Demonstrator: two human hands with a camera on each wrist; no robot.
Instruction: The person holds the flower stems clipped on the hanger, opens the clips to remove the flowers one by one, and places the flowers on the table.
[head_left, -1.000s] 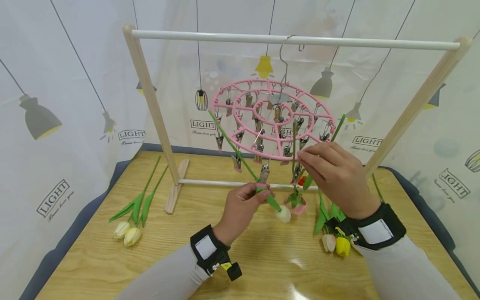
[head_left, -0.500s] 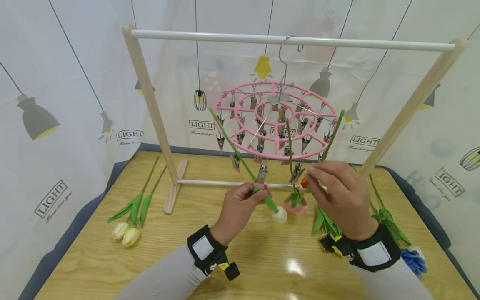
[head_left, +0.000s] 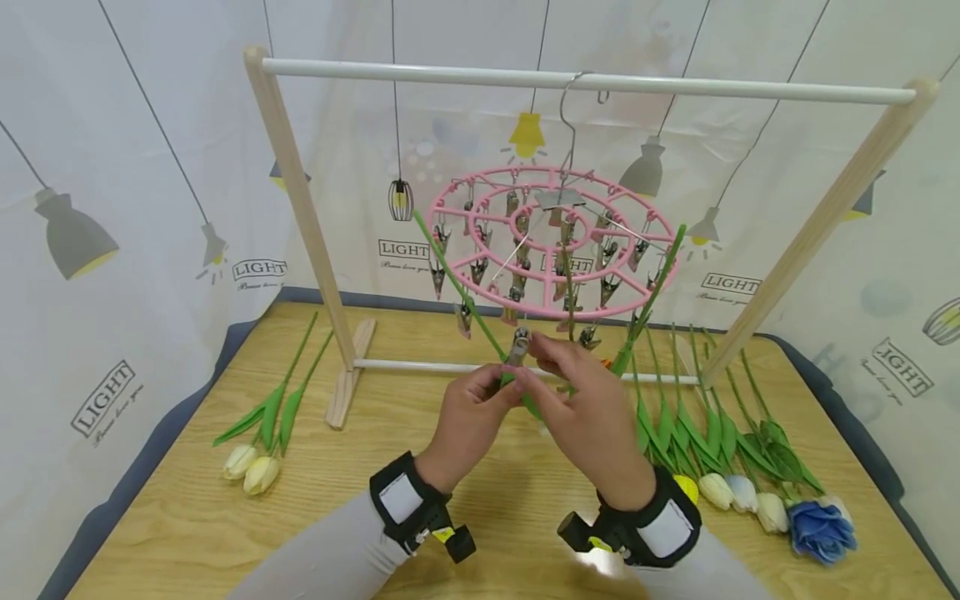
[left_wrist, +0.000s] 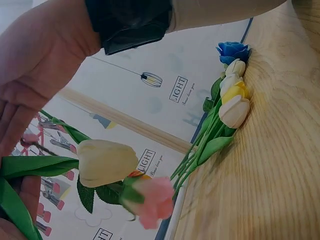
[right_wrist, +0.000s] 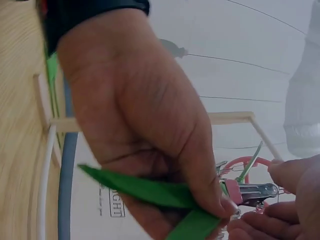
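My left hand [head_left: 468, 421] pinches a white tulip [left_wrist: 107, 162] by its stem and leaves, just below the pink tip of a metal clip [head_left: 519, 346]. In the right wrist view, that thumb lies against the green leaf [right_wrist: 142, 189]. My right hand [head_left: 596, 425] has its fingers curled about the handle end of the same clip; how hard they press is hidden. The clip hangs from a round pink hanger [head_left: 517, 312]. A pink rose [left_wrist: 155, 200] hangs beside the tulip, mostly behind my right hand in the head view.
A white rod [head_left: 465, 75] between wooden posts bears the hanger, which carries several more clips. Two white tulips [head_left: 261, 475] lie on the table's left. A row of tulips [head_left: 716, 492] and a blue rose [head_left: 821, 532] lie on the right. Another green stem [head_left: 663, 279] slants up at the hanger's right.
My right hand has let go of the hanging flower at the hanger's right and moved left to the clip beside my left hand. The left hand keeps hold of the white tulip.
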